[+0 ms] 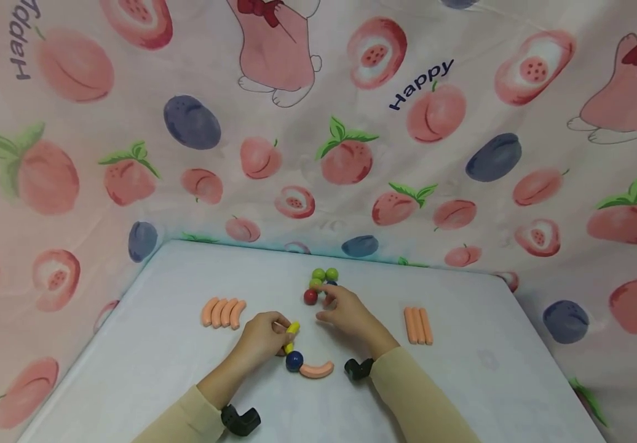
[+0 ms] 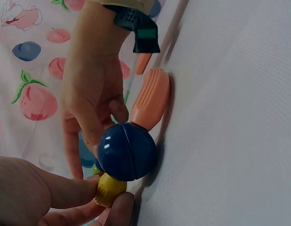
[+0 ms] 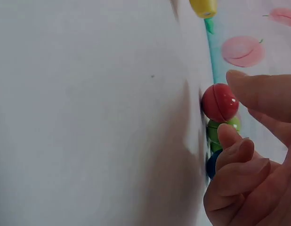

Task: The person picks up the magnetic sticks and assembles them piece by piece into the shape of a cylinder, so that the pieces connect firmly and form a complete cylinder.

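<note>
My left hand [image 1: 265, 335] pinches a yellow rod [image 1: 293, 328] between thumb and fingers. At the rod's near end sits a glossy blue ball [image 1: 294, 361], and a curved orange rod [image 1: 317, 370] joins that ball's right side. In the left wrist view the ball [image 2: 126, 151] hides part of the yellow rod's end. My right hand [image 1: 347, 312] reaches over the table beside a red ball [image 1: 310, 297], thumb and forefinger apart with nothing between them. In the right wrist view the red ball [image 3: 220, 102] shows just past the fingertips.
Behind the red ball cluster several green balls [image 1: 318, 274] and a dark blue ball [image 1: 332, 285], partly covered by the right hand. Several curved orange rods [image 1: 223, 312] lie at left, three straight orange rods [image 1: 419, 326] at right. A fruit-print cloth [image 1: 307, 154] hangs behind the white table [image 1: 158, 351].
</note>
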{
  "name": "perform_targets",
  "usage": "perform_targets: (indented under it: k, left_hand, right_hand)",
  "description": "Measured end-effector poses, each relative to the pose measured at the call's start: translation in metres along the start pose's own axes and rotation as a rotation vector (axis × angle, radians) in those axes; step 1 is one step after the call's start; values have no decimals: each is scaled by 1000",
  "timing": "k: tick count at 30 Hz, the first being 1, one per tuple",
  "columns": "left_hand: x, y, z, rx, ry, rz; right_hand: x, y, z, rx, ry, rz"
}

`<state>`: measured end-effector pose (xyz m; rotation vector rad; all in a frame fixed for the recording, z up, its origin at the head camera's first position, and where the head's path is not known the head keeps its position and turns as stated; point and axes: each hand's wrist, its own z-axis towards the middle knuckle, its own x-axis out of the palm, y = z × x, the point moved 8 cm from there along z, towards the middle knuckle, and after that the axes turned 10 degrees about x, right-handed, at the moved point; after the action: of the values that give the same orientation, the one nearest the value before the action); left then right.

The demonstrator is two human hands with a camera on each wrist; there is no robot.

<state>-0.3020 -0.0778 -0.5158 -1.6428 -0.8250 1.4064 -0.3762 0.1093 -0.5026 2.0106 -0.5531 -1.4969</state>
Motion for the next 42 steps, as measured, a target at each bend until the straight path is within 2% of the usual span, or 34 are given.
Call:
perform_targets:
  k: [3, 10, 17, 25, 30, 36, 42]
  left_hand:
    - [2, 0, -1, 3, 2, -2]
    - [4, 3, 1, -6, 18, -3]
    - [5, 6, 3, -11, 23, -8]
    - [3, 3, 3, -4, 19, 6]
    - [2, 3, 3, -7, 25, 11]
    - [1, 4, 5, -22, 36, 11]
    - [1, 2, 4, -32, 53, 25]
  right_hand:
    - [4, 0, 6, -7, 12, -7]
    - [5, -5, 8, 31, -46, 15]
    - [7, -1, -2, 14, -12, 30]
    - [12, 3, -9, -41, -16, 31]
    - [15, 2, -10, -40, -15, 57]
    - [20, 5, -11, -41, 27, 98]
    - [22, 1, -12, -15, 43, 124]
